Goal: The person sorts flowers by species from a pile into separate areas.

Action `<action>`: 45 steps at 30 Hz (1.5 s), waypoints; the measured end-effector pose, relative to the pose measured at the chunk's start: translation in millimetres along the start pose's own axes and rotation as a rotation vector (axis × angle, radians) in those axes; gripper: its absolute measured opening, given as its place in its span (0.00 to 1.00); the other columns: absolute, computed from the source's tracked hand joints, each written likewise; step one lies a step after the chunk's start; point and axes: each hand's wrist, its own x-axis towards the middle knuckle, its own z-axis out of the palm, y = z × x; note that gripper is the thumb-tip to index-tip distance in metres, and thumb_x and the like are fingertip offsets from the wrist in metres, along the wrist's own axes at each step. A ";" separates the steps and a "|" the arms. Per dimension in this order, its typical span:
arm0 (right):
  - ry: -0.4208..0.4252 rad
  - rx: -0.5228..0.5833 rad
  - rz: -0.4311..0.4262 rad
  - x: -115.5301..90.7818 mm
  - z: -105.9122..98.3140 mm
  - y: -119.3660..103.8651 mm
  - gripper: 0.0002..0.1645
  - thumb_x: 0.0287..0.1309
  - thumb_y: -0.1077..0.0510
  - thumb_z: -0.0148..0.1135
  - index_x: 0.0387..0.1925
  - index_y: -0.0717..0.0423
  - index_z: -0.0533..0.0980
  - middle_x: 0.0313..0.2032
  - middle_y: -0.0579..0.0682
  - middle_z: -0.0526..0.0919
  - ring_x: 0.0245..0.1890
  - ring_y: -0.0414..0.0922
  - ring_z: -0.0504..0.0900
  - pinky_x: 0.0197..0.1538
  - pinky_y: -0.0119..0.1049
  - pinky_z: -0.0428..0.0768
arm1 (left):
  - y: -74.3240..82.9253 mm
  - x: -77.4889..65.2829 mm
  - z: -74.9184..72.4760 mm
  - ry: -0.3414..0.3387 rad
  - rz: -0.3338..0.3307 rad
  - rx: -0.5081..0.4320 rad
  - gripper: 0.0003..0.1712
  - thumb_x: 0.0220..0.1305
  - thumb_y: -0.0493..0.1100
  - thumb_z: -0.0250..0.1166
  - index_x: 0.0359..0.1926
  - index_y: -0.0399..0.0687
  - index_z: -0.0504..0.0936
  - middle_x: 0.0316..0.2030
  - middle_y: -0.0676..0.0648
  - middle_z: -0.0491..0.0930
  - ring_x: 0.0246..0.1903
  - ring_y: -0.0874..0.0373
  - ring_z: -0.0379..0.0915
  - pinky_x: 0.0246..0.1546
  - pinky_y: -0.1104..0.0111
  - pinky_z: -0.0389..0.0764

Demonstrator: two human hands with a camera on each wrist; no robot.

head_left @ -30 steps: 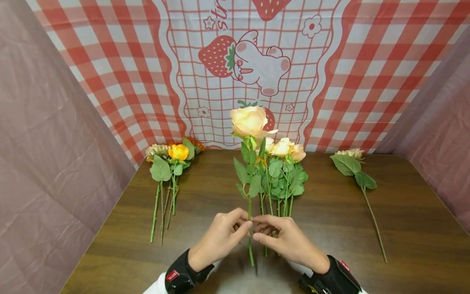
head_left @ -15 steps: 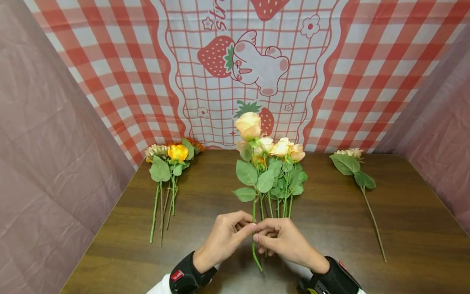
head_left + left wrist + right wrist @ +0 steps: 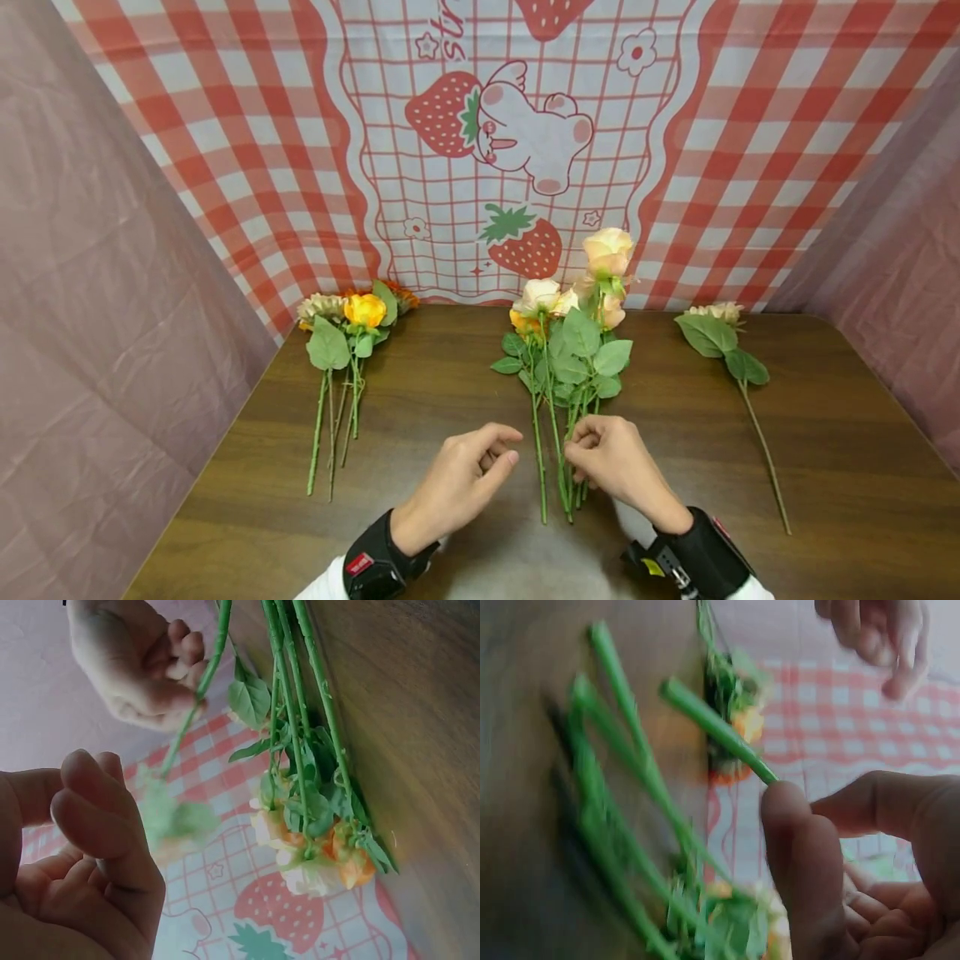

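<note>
Right hand (image 3: 617, 457): fingers pinched the peach rose (image 3: 607, 252) by its stem, bloom raised beyond them.
Left hand (image 3: 461, 479): fingers relaxed, half curled around nothing.
Bunched roses (image 3: 542, 297): on the surface (image 3: 435, 400), beside and beyond the right fingers; leaf contact was hard to judge.
Risk: crowded foliage could snag the rose, dragging neighbouring stems askew.
</note>
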 end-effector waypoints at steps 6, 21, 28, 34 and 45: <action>-0.003 -0.073 0.103 9.5 -8.6 12.0 0.04 0.59 0.66 0.59 0.31 0.60 0.80 0.19 0.50 0.80 0.17 0.46 0.79 0.21 0.38 0.78 | 1.4 -0.6 0.2 -0.029 -0.008 0.036 0.12 0.70 0.36 0.61 0.52 0.43 0.79 0.31 0.51 0.83 0.24 0.70 0.73 0.25 0.76 0.76; 0.055 -0.069 0.097 8.9 -23.8 15.0 0.08 0.60 0.67 0.55 0.36 0.65 0.80 0.20 0.50 0.81 0.19 0.46 0.81 0.25 0.41 0.81 | 2.3 -1.2 0.1 -0.046 0.054 0.105 0.12 0.69 0.36 0.61 0.52 0.43 0.79 0.31 0.50 0.84 0.26 0.72 0.73 0.28 0.78 0.76; 0.053 -0.092 0.112 14.6 -23.1 25.6 0.07 0.59 0.67 0.55 0.33 0.64 0.80 0.18 0.50 0.80 0.17 0.45 0.81 0.23 0.40 0.81 | 1.9 -2.1 1.1 -0.052 0.089 0.122 0.12 0.68 0.36 0.62 0.51 0.42 0.80 0.32 0.49 0.85 0.26 0.72 0.73 0.27 0.79 0.75; 0.012 -0.106 0.148 18.9 -19.3 34.7 0.08 0.61 0.66 0.55 0.29 0.64 0.80 0.17 0.52 0.79 0.15 0.44 0.80 0.21 0.39 0.81 | 2.0 -2.7 1.5 -0.054 0.108 0.141 0.12 0.68 0.37 0.63 0.50 0.43 0.80 0.32 0.50 0.85 0.26 0.72 0.72 0.28 0.81 0.74; -0.025 -0.203 0.141 18.3 -18.8 31.0 0.14 0.63 0.63 0.54 0.22 0.59 0.78 0.15 0.51 0.79 0.13 0.44 0.78 0.19 0.37 0.78 | 2.7 -2.5 -1.9 -0.062 0.117 0.175 0.08 0.68 0.37 0.62 0.46 0.44 0.83 0.31 0.53 0.84 0.26 0.72 0.72 0.28 0.81 0.73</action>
